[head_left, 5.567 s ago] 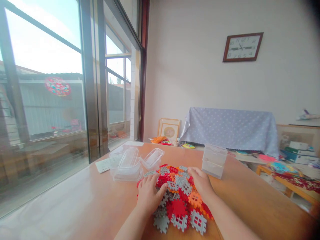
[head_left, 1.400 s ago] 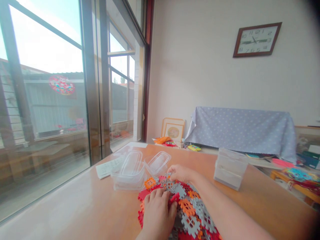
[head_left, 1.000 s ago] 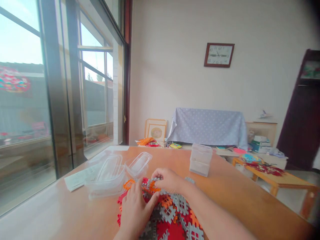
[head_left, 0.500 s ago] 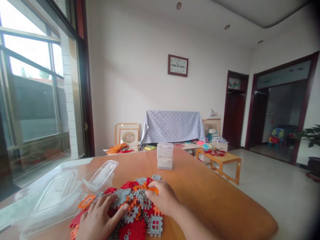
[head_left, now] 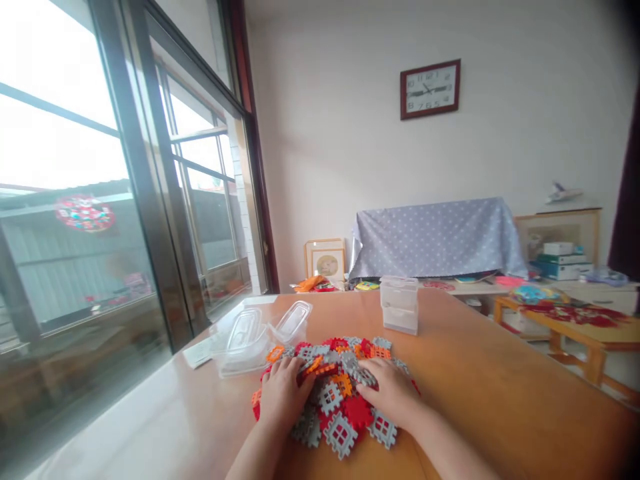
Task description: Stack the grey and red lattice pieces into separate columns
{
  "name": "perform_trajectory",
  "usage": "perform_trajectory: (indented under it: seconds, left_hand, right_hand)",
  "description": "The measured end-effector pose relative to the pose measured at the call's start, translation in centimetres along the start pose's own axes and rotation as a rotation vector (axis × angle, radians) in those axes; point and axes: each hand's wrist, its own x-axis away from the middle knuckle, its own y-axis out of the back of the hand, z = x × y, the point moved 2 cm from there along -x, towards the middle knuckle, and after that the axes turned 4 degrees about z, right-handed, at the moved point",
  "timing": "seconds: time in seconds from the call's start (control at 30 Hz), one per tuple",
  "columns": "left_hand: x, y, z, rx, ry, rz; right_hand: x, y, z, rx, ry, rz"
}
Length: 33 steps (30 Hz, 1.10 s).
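Resting half-curled on piled pieces (head_left: 357,412), my left fingers (head_left: 284,369) and right fingers (head_left: 376,366) show unclear grip; pressing might scatter some.

Right hand (head_left: 389,392) shifted from far to right side of tiles (head_left: 357,411)
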Motion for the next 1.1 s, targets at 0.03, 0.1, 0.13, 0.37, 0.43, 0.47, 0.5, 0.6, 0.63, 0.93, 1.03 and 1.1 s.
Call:
perform_trajectory:
  seconds: [0.03,0.1,0.13,0.37,0.43,0.47,0.5,0.6,0.63,0.93,1.03,1.1]
  left_hand:
    - [0.0,0.0,0.2,0.011,0.005,-0.018]
    - [-0.2,-0.1,0.6,0.045,0.008,-0.051]
    - [-0.4,-0.1,0.8,0.062,0.008,-0.063]
    - [-1.9,0.2,1.8,0.160,0.031,-0.117]
    - [-2.5,0.3,1.9,0.194,0.053,-0.139]
    - [-2.9,0.3,2.0,0.208,0.070,-0.148]
    - [-3.2,0.3,2.0,0.220,0.086,-0.152]
    - [-3.9,0.2,1.6,0.259,0.078,-0.129]
    - [-4.1,0.0,1.2,0.277,0.051,-0.107]
    - [-2.2,-0.2,-4.6,0.222,-0.262,0.051]
    - [-0.5,0.2,-7.1,0.172,-0.413,0.089]
    - [0.6,0.0,-8.6,0.138,-0.490,0.133]
  right_hand:
    - [-0.2,-0.2,-0.4,-0.010,0.007,-0.016]
    - [-0.5,-0.4,-1.0,-0.025,0.020,-0.049]
    - [-0.6,-0.4,-1.2,-0.030,0.021,-0.071]
    - [-1.3,0.0,-2.1,-0.099,0.010,-0.175]
    - [-1.4,0.0,-2.3,-0.151,0.008,-0.202]
    - [-1.5,0.0,-2.4,-0.181,0.011,-0.213]
    - [-1.5,-0.1,-2.5,-0.211,0.011,-0.222]
    - [-1.7,-0.5,-2.8,-0.286,-0.016,-0.240]
    - [-1.8,-0.6,-2.8,-0.312,-0.029,-0.243]
    - [-1.6,0.8,-1.5,-0.694,-0.023,-0.148]
    - [-1.9,1.6,-2.6,-0.767,-0.076,-0.265]
    - [-2.1,1.7,-3.9,-0.764,-0.158,-0.348]
